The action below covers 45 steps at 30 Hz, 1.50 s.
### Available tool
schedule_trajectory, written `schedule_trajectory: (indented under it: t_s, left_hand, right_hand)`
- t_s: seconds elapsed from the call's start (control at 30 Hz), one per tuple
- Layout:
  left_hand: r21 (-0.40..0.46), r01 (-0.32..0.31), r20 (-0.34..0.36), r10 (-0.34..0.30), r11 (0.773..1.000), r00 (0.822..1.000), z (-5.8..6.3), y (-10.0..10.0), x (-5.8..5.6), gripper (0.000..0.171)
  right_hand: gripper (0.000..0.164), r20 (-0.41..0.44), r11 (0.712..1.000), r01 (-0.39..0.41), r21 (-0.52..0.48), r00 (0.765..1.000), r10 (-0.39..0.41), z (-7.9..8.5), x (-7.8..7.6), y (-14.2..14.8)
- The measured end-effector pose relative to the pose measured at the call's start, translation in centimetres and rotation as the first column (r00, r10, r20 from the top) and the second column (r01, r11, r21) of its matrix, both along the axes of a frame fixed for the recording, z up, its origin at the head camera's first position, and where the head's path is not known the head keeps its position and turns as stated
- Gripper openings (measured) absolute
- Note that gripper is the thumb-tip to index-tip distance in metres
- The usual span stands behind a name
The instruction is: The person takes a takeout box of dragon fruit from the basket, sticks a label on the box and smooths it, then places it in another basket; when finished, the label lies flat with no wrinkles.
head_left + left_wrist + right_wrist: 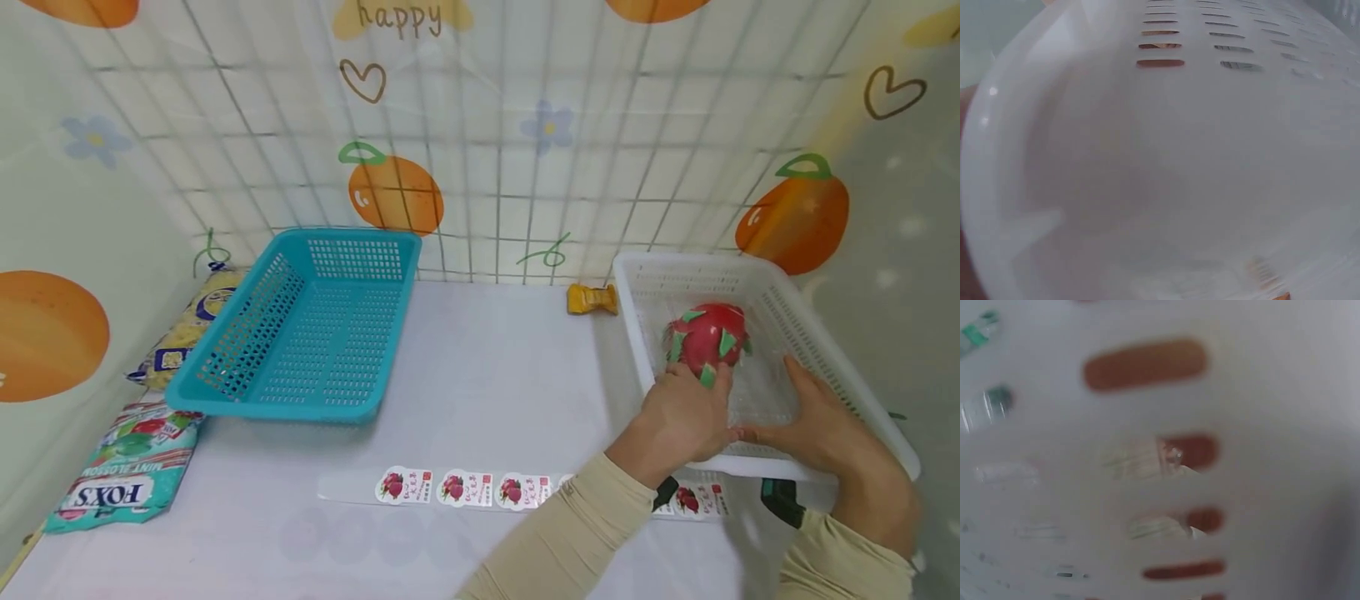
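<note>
A red dragon fruit (708, 337) with green scales lies in a clear plastic box (768, 400) inside a white slotted basket (847, 375) at the right. My left hand (682, 412) reaches over the basket's front, its fingertips at the near side of the fruit. My right hand (825, 429) spreads over the front right part of the box, thumb pointing toward the left hand's thumb. Both wrist views are filled by the white basket wall (1147, 144), close up; skin-coloured patches show through slots in the right wrist view.
A strip of dragon fruit stickers (465, 487) lies along the front, partly under my left sleeve (562, 533). A small yellow packet (592, 299) sits beside the white basket. At left stand a teal basket (300, 410), a yellow snack bag (168, 354) and a FOX'S bag (127, 467).
</note>
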State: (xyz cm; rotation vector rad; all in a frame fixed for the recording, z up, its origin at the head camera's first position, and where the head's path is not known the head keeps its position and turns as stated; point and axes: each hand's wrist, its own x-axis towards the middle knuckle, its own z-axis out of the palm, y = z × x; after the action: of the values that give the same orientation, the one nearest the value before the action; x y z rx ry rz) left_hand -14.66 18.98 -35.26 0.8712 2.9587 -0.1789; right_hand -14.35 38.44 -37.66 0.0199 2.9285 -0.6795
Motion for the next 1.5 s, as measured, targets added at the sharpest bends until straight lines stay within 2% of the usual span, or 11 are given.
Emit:
schedule_trajectory:
  t_s: [0.17, 0.4, 0.53, 0.73, 0.9, 1.13, 1.27, 1.5]
  left_hand:
    - [0.033, -0.008, -0.039, 0.009, 0.999, 0.999, -0.2, 0.2, -0.2, 0.085]
    - [0.082, -0.061, -0.107, 0.069, 0.995, 0.992, -0.8, 0.5, -0.3, 0.072]
    - [0.107, -0.074, -0.138, 0.089, 0.992, 0.986, -1.1, 0.7, -0.3, 0.072]
    - [0.154, -0.14, -0.097, 0.156, 0.978, 0.983, -0.8, 1.2, -0.3, 0.078]
    - [0.197, -0.17, -0.089, 0.19, 0.966, 0.978, -0.7, 1.3, -0.1, 0.078]
    - [0.286, -0.176, -0.05, 0.198, 0.942, 0.979, -0.5, 1.1, -0.3, 0.078]
    - [0.334, -0.184, -0.017, 0.201, 0.924, 0.979, -0.5, 1.0, -0.3, 0.079]
    - [0.424, -0.171, -0.015, 0.196, 0.89, 0.981, -0.5, 0.7, -0.2, 0.075]
  right_hand:
    - [0.136, -0.008, 1.0, -0.005, 0.001, 1.0, 0.005, 0.3, -0.2, 0.0]
    - [0.134, 0.079, 0.999, 0.023, -0.027, 0.997, -0.02, 0.6, -0.2, 0.1]
    - [0.133, 0.061, 0.999, 0.019, -0.04, 0.998, -0.016, 0.4, -0.2, 0.2]
    - [0.13, 0.04, 0.999, 0.018, -0.032, 0.999, -0.016, 0.4, 0.0, 0.2]
    - [0.127, 0.035, 0.999, 0.032, -0.036, 0.999, -0.031, 0.3, 0.0, 0.2]
    - [0.125, 0.006, 0.994, 0.065, -0.091, 0.998, -0.065, 0.5, -0.1, 0.1]
    - [0.125, 0.002, 0.994, 0.071, -0.083, 0.997, -0.071, 0.6, 0.1, 0.1]
    - [0.12, -0.052, 0.998, 0.042, -0.046, 0.998, -0.044, 0.9, 0.3, 0.2]
